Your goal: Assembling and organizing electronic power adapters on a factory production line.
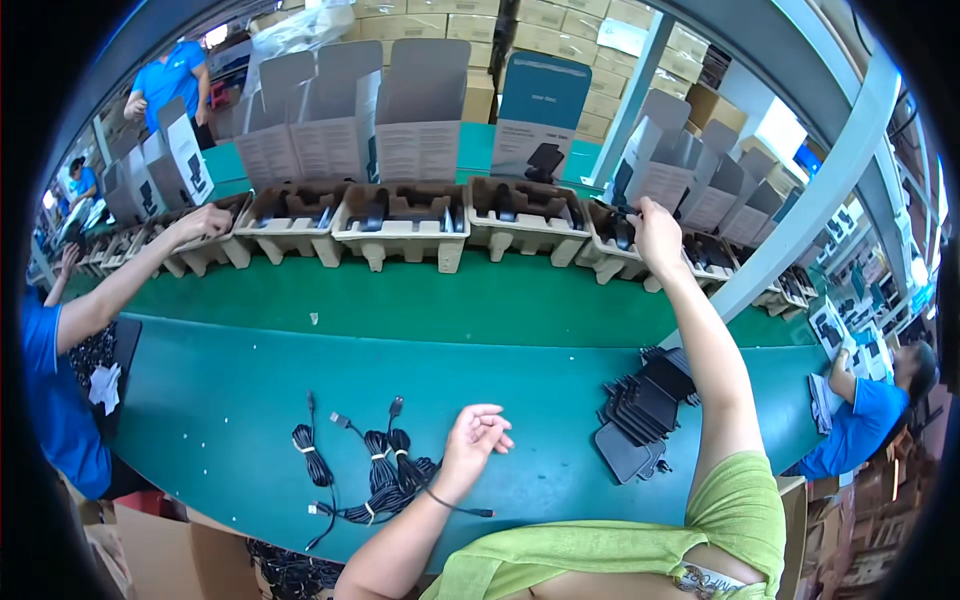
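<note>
My left hand (476, 440) hovers over the green table, fingers loosely curled and apart, holding nothing. Just left of it lie several black USB cables (380, 470), coiled and tied with pale ties. My right arm stretches forward to a moulded pulp tray (612, 262) on the far strip. There my right hand (656, 236) has its fingers closed at the tray's rim, by a small dark part (622, 213). What it grips is mostly hidden. Beside my right forearm sits a fanned stack of flat black plates (640, 412).
More pulp trays (400, 240) with black parts run along the green strip (420, 295), open printed cartons (420, 110) standing behind them. A slanted metal post (800, 215) rises at right. Co-workers in blue (60, 400) are at both sides; one person's hand (208, 222) reaches a tray.
</note>
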Motion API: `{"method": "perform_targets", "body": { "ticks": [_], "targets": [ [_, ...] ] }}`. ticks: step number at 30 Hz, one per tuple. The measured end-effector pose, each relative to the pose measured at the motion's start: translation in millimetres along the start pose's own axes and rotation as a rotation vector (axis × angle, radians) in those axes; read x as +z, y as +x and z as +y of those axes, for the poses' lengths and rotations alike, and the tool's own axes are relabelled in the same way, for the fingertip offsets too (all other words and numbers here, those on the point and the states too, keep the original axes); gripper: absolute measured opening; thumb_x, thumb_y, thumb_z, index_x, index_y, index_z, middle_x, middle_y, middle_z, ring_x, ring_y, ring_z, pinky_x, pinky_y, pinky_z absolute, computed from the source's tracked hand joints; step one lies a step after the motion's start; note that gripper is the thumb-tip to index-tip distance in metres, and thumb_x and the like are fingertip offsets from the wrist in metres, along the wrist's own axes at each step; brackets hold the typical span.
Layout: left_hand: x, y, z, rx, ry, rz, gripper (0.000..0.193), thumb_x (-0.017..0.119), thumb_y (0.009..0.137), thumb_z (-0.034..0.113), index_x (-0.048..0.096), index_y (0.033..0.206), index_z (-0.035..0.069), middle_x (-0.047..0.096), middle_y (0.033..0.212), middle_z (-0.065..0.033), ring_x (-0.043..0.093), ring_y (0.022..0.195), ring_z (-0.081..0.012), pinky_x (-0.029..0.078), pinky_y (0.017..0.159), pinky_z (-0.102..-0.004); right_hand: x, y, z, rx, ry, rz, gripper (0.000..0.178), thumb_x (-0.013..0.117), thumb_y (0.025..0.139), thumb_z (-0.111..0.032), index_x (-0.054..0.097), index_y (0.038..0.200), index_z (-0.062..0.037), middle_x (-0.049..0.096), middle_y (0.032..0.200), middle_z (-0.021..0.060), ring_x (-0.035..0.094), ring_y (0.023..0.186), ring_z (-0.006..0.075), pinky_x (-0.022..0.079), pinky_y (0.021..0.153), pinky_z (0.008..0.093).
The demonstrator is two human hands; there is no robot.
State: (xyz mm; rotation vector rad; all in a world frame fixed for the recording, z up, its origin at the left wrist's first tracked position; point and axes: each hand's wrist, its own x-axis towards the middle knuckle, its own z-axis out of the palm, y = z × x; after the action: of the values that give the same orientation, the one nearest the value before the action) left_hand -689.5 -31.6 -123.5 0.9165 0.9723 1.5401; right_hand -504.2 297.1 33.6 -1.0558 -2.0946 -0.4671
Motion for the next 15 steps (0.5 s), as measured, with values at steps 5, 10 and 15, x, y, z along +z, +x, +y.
{"method": "perform_targets", "body": {
  "ticks": [5, 10, 15],
  "targets": [
    [-0.6, -3.8, 3.7, -0.052, -0.017, 0.024, 0.022, 0.048, 0.087, 0.003, 0.043, 0.107, 0.0, 0.055, 0.091, -0.0114, 0.057, 0.072, -0.016, 0.047, 0.063, -0.0254, 24.1, 22.9, 12.2, 0.036, -0.275, -0.255, 0.011, 0.055, 0.073, -0.01, 0.06, 0.081, -0.0053, 0.061, 0.075, 0.014, 0.059, 0.08, 0.0291, 0.047, 0.066, 0.0406],
    [-1.2, -5.3, 8.3, -0.097, -0.032, 0.038, 0.02, 0.048, 0.087, 0.001, 0.044, 0.107, 0.001, 0.056, 0.091, -0.0107, 0.057, 0.073, -0.016, 0.047, 0.064, -0.0263, 68.8, 31.6, 15.7, -0.331, -0.52, -0.202, 0.012, 0.053, 0.068, -0.012, 0.063, 0.063, -0.0087, 0.061, 0.069, 0.0095, 0.06, 0.076, 0.0239, 0.048, 0.064, 0.0367],
    [-1.3, -2.7, 11.7, -0.109, -0.033, 0.047, 0.02, 0.047, 0.087, 0.0, 0.044, 0.107, 0.001, 0.056, 0.092, -0.0106, 0.057, 0.074, -0.016, 0.047, 0.065, -0.0265, 103.1, 41.0, 0.4, -0.24, -0.359, -0.167, 0.009, 0.053, 0.073, -0.012, 0.058, 0.079, -0.0069, 0.061, 0.072, 0.011, 0.058, 0.08, 0.0265, 0.046, 0.067, 0.039]
  ]
}}
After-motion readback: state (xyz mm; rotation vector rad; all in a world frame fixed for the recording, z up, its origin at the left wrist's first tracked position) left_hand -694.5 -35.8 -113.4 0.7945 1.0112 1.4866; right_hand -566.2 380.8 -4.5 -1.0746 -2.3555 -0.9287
